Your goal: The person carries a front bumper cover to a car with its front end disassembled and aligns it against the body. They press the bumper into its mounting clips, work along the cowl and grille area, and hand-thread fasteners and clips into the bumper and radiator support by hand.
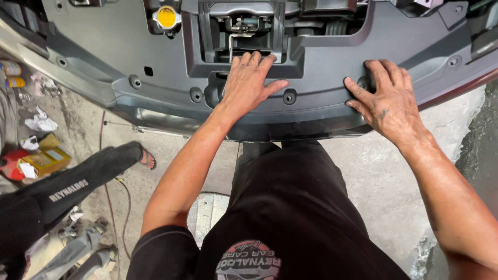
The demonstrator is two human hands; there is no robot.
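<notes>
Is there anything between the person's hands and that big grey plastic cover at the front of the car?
Nothing visible. The left hand lies flat on the grey cover below the latch, and the right hand presses directly on it further right.

The wide grey cover panel (332, 52) looks like moulded plastic, matt and faintly grained, with a dull sheen along its front lip. The latch (239, 30) in its recess is bare metal, slightly bright. The round yellow cap (167, 17) is glossy (it looks like painted metal). The black shirt (290, 207) is soft matt cloth with a printed patch. The floor (384, 176) is rough, stained concrete. The yellow boxes (45, 159) seem cardboard.
</notes>
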